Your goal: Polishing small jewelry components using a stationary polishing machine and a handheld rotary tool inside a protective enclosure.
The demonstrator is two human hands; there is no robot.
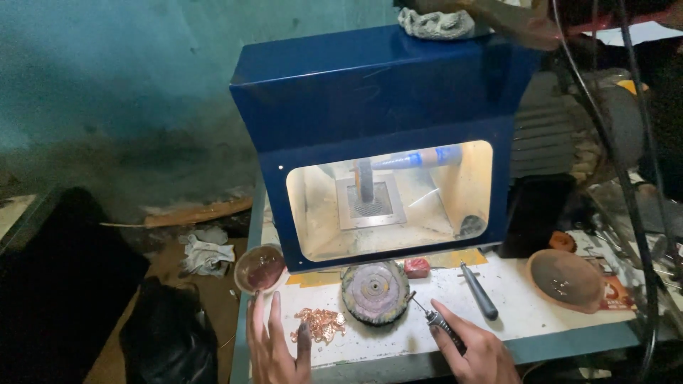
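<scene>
My left hand lies flat and spread on the bench, fingers long, holding nothing, with the index finger just beside the little heap of copper bits. My right hand is closed around a thin tool, its metal tip pointing up and left toward the round buffing wheel that lies flat near the front edge, between my hands. The tip is close to the wheel's rim; I cannot tell if it touches. To do this well I judge I should keep the left palm planted as a steady rest and slide one copper bit out from the heap instead of raking the lot, since they are light and would scatter. The tool should be gripped low, near the tip, for control. Behind the wheel stands the blue hood with its lit opening, a red lump at its foot, a dark-handled tool lying to the right, a small dish to the left and a brown bowl further right.
</scene>
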